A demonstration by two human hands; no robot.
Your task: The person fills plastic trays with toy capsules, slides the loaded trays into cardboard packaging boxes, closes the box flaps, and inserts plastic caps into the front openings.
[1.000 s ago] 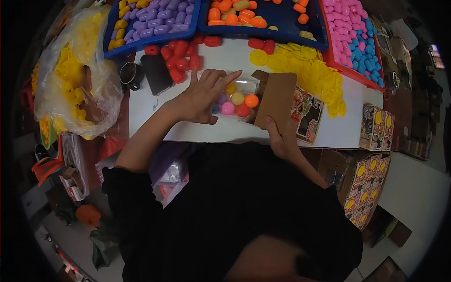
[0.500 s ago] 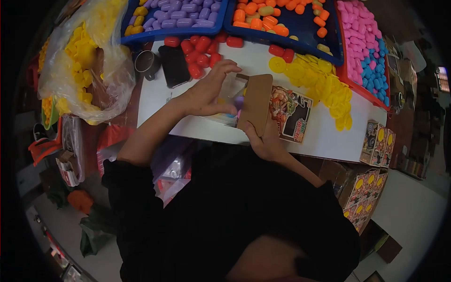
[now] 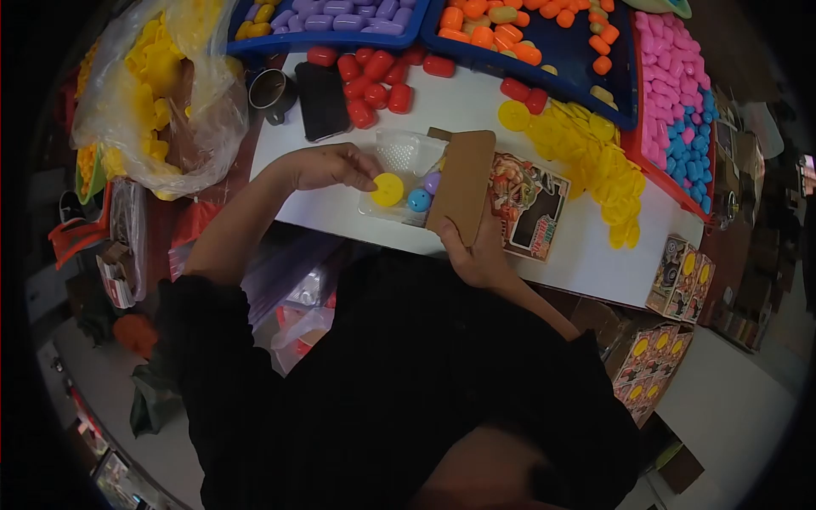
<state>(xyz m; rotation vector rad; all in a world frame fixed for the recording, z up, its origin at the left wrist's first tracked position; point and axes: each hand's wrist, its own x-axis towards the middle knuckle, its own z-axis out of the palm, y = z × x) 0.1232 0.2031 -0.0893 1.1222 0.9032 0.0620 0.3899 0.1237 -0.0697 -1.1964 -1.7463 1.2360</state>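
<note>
A yellow disc [image 3: 388,189] sits left of the cardboard box [image 3: 464,189], over a clear tray [image 3: 404,153]; the left hand [image 3: 333,167] pinches its edge. The right hand [image 3: 478,253] grips the cardboard box. Beside the box, the tray holds a blue ball [image 3: 419,200] and a purple ball [image 3: 432,182]. Right of the box, loose yellow discs [image 3: 586,153] cover part of the table [image 3: 595,270].

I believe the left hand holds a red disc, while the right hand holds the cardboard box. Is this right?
The colour is wrong: in the head view, the left hand holds a yellow disc, while the right hand holds the cardboard box.
</note>
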